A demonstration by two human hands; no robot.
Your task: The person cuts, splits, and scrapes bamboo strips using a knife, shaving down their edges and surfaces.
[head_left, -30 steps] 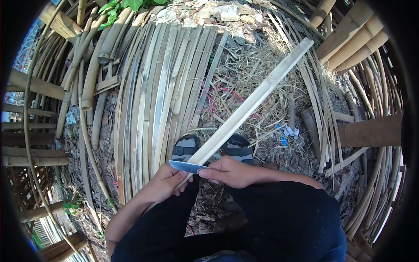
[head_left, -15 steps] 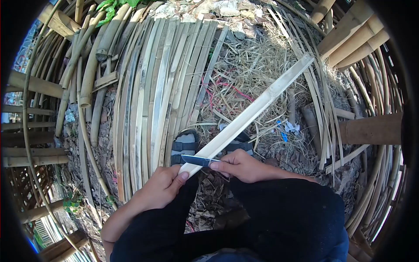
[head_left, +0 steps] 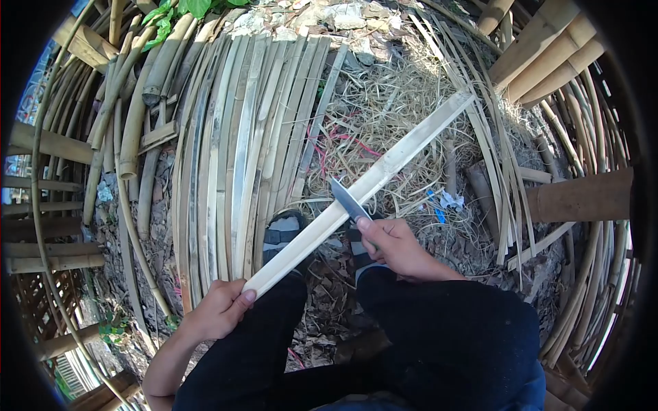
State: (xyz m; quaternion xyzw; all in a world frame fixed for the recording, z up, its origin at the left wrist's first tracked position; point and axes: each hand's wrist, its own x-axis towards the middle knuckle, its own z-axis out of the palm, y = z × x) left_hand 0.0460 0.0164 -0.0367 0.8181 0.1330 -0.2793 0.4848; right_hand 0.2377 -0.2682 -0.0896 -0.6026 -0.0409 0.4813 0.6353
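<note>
Fingers of your left hand (head_left: pixel 219 309) are curled tight around the near end of a pale bamboo strip (head_left: pixel 380 177), and those of your right hand (head_left: pixel 396 246) grip a knife (head_left: pixel 349 200) lying across that strip's middle. It slants away to your right over dry shavings (head_left: pixel 401 113), while a row of similar strips (head_left: pixel 226 157) lies to your left.

Sun-dappled ground (head_left: pixel 329 22) between bamboo rails (head_left: pixel 58 145)

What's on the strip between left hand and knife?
Nothing: in the head view, the strip shows bare from the left hand, gripping its near end, to the knife laid across it.
</note>
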